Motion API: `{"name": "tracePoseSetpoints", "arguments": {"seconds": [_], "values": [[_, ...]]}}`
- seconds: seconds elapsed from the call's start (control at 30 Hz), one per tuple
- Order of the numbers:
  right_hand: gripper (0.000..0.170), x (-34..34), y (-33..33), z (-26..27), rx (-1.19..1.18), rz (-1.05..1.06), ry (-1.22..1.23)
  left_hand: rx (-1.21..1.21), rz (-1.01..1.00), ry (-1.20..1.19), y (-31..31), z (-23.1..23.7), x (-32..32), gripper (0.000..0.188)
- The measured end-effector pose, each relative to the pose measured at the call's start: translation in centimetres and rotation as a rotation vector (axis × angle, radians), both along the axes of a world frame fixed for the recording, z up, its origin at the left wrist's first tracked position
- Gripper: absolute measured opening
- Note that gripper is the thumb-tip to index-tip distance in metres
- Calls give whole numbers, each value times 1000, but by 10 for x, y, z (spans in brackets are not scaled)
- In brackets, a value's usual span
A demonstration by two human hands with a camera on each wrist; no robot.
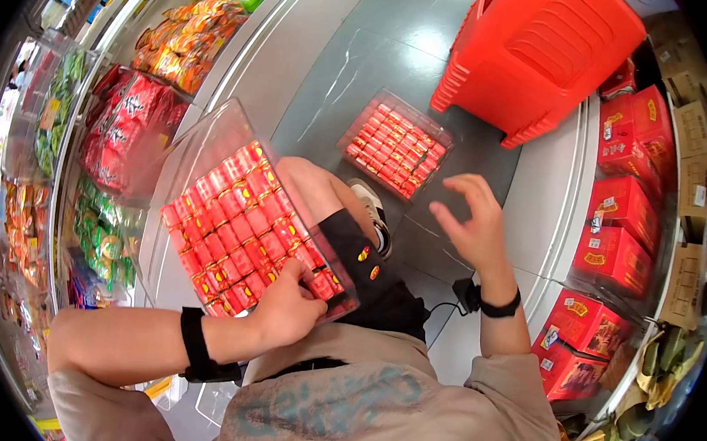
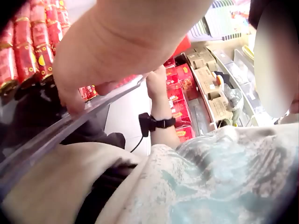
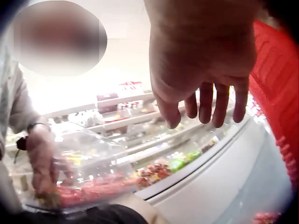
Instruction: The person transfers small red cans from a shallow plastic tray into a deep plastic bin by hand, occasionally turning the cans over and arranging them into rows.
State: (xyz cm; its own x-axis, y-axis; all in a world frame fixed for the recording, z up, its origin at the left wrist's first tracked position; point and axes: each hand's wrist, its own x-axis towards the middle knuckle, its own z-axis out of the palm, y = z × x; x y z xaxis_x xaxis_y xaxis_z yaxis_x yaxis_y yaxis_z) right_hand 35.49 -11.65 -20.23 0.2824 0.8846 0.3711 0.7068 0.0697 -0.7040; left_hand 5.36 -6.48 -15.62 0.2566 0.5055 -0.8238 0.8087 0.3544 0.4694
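Observation:
A clear plastic bin (image 1: 233,122) lies tilted across the lap, with rows of small red-wrapped rolls (image 1: 231,216) inside. My left hand (image 1: 286,304) reaches over its near wall, with bent fingers down among the rolls at the near corner. In the left wrist view that hand (image 2: 107,51) crosses the bin's edge (image 2: 65,123) beside a dark gap in the rows. I cannot tell whether a roll is between the fingers. My right hand (image 1: 476,229) hangs in the air with fingers spread and relaxed; the right wrist view shows this hand (image 3: 203,70) holding nothing.
A second clear bin of red rolls (image 1: 397,146) sits on the grey floor beyond the knee. A red plastic crate (image 1: 545,58) stands behind it. Shelves with red boxes (image 1: 613,255) line the right; bagged snacks (image 1: 190,41) and red packages (image 1: 131,123) fill the left shelves.

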Motion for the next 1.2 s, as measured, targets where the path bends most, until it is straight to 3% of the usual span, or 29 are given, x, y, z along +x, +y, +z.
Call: {"name": "tracePoseSetpoints", "arguments": {"seconds": [0.13, 0.2, 0.3, 0.4, 0.5, 0.53, 0.6, 0.63, 0.7, 0.77, 0.83, 0.93, 1.0, 1.07, 1.17, 1.2], "values": [[27, 54, 36, -111, -248, -119, 269, -86, -35, -31, 0, 9, 1, 49], [28, 74, 51, -175, -405, -133, 154, -113, -93, -8, 6, 20, 10, 49], [27, 76, 80, -248, -641, -5, 74, -118, -155, -86, 0, -3, -10, 56], [33, 53, 124, -257, -790, 184, -79, -292, -162, -84, 10, 1, -9, 60], [37, 39, 176, -331, -683, 282, -51, -308, -304, 27, 30, 40, 13, 59], [37, 32, 190, -321, -739, 292, -26, -363, -286, -46, 33, 41, 8, 74], [37, 18, 213, -320, -797, 345, -22, -397, -201, -121, 37, 50, 4, 64], [34, 14, 218, -328, -709, 384, 5, -451, -156, -143, 42, 52, 2, 59], [31, -1, 241, -387, -797, 413, 40, -343, 5, -212, 46, 76, 15, 29], [31, -10, 244, -386, -687, 471, -75, -379, -106, -205, 64, 91, 19, 28], [34, -14, 247, -384, -795, 556, -69, -480, -87, -212, 78, 103, 23, 27], [31, -16, 245, -384, -760, 562, -129, -574, -56, -252, 89, 110, 24, 27], [27, -16, 253, -397, -740, 557, -104, -618, -14, -263, 94, 112, 27, 29], [21, -14, 252, -392, -764, 550, -62, -564, -98, -264, 99, 110, 25, 30], [20, -15, 243, -401, -680, 396, 95, -566, -137, -248, 107, 106, 24, 31], [25, -8, 244, -397, -708, 409, 42, -563, -139, -238, 109, 108, 25, 31]]}}
